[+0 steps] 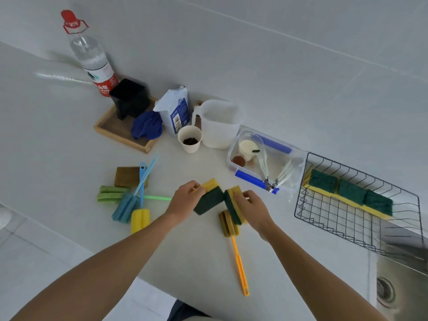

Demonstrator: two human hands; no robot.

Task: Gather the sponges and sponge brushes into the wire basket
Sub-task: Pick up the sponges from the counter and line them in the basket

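Note:
My left hand (185, 200) grips a yellow-and-green sponge (208, 199) over the middle of the counter. My right hand (251, 208) grips a second yellow-and-green sponge (232, 206), and the two sponges touch at one corner. Under my right hand lies an orange-handled sponge brush (238, 262). To the left lie a brown sponge (127, 177), a green sponge brush (111, 193), a blue sponge brush (126, 207) and a yellow sponge brush (139, 220). The wire basket (347, 230) at the right holds three yellow-and-green sponges (349, 192) along its far side.
A clear plastic box (284, 181) with blue clips stands between my hands and the basket. Behind are a paper cup (190, 139), a white jug (220, 123), a bag, a wooden tray (120, 133) with a blue cloth, and a water bottle (92, 56). A steel sink (398, 274) lies under the basket's near end.

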